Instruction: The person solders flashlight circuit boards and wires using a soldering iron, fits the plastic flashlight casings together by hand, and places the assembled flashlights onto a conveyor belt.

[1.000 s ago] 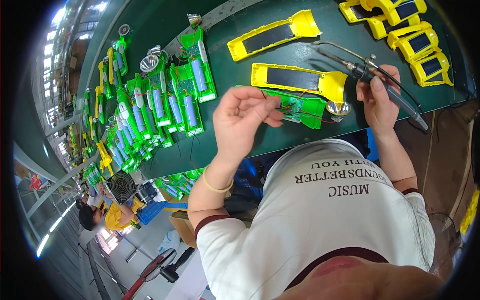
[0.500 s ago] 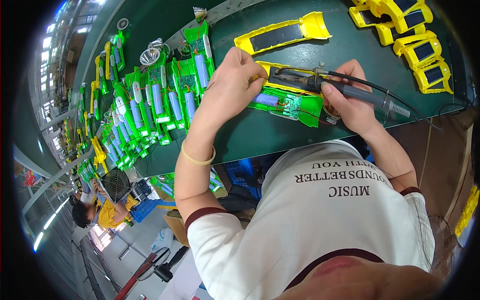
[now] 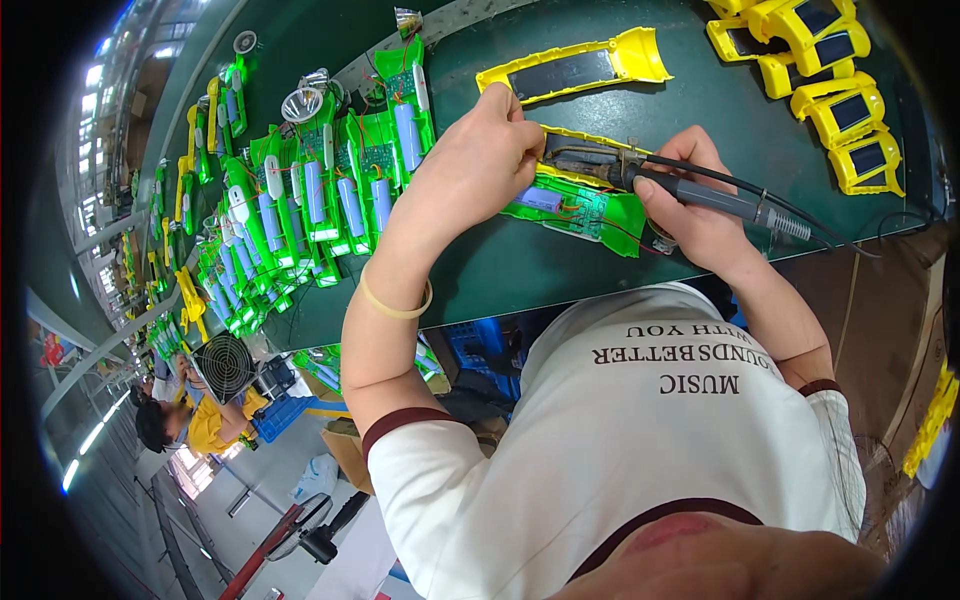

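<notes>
My right hand (image 3: 695, 218) is closed around the grey handle of a soldering iron (image 3: 715, 198), which has a thin black tube running along it. The iron's tip end points left, over a yellow plastic casing (image 3: 585, 138) with a dark panel. At that casing's left end, my left hand (image 3: 475, 155) is closed in a pinch; what its fingertips hold is hidden. Just below lies a green half-casing (image 3: 622, 222) with a blue battery cell (image 3: 540, 199), a circuit board and thin red wires. The iron and my fingers partly cover the yellow casing.
Another yellow casing (image 3: 560, 75) lies beyond my hands. Yellow casings (image 3: 848, 108) pile up at the far right. Many green half-casings (image 3: 315, 190) with cells crowd the bench's left, beside a shiny reflector (image 3: 301, 104). A cable trails right. A person (image 3: 205, 425) is at the lower left.
My right hand and the soldering iron have shifted slightly left and down. My left fingertips have edged a little right, so the two hands are closer together. The view has also moved slightly.
</notes>
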The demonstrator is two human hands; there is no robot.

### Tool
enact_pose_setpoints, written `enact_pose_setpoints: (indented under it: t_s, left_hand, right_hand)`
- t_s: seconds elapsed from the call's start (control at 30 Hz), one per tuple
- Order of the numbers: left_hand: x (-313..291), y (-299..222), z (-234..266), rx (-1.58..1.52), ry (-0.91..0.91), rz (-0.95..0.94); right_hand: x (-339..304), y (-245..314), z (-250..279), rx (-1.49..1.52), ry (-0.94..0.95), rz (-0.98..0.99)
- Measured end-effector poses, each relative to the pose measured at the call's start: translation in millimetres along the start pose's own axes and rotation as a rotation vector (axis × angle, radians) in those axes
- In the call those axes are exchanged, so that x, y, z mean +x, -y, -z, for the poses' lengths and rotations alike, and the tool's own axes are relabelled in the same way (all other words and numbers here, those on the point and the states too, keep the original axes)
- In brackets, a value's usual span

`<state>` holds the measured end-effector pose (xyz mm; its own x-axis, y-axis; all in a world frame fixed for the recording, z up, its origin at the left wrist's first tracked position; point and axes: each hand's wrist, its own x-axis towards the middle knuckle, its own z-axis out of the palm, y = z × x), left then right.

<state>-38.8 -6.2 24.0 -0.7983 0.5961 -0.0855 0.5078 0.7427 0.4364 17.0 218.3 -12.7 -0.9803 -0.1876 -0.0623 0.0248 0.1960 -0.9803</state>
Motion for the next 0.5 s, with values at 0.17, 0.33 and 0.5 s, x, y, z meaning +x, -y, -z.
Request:
enact_pose_setpoints:
  t_s: [0.17, 0.33, 0.5]
  left_hand:
    - [2, -2, 0, 0.033, 0.011, 0.021]
    - [1, -2, 1, 0.035, 0.003, -0.004]
    - [1, -5, 2, 0.038, 0.012, -0.001]
  right_hand:
    - [3, 12, 1, 0.031, 0.023, -0.110]
    - [-7, 6, 17, 0.282, -0.114, 0.087]
    - [36, -11, 47, 0.474, -0.209, 0.186]
